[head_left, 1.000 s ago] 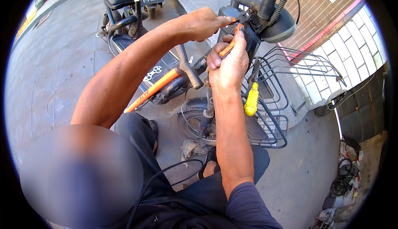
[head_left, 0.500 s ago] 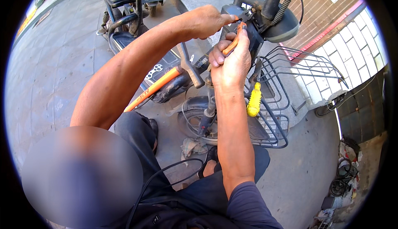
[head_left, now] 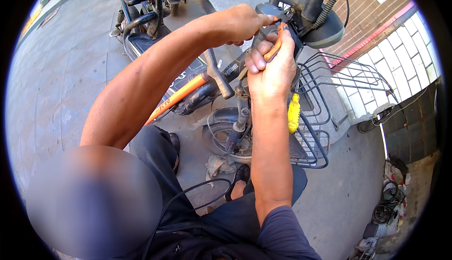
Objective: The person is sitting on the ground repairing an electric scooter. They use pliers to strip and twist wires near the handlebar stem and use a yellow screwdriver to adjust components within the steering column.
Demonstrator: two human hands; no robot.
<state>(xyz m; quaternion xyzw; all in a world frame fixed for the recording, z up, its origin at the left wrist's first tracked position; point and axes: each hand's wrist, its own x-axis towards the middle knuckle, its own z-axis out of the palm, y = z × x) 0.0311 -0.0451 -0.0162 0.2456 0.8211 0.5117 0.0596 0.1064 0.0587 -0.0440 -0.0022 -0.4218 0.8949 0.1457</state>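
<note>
Near the handlebar stem [head_left: 312, 2] of an electric scooter, both my hands are on a pair of orange-handled pliers [head_left: 274, 49]. My left hand [head_left: 245, 23] reaches across from the left, its fingers closed on one handle. The other handle is in my right hand [head_left: 273, 74], thumb pressed along it. The pliers' dark jaws are at the top, beside the stem; what they grip, if anything, is too small to make out. A yellow-handled tool [head_left: 294, 114] stands by the wire basket [head_left: 325, 114], right of my right forearm.
A second scooter [head_left: 136, 20] is parked at the upper left. Below my left arm lies an orange bar [head_left: 181, 96] with a black grip [head_left: 217, 77]. The front wheel [head_left: 221, 137] and a rag [head_left: 220, 165] are between my legs. A tiled wall [head_left: 391, 67] rises at right.
Both hands and the pliers have shifted slightly to the right, along with the handlebar stem. The yellow-handled tool has also moved a little right. Both hands keep their hold.
</note>
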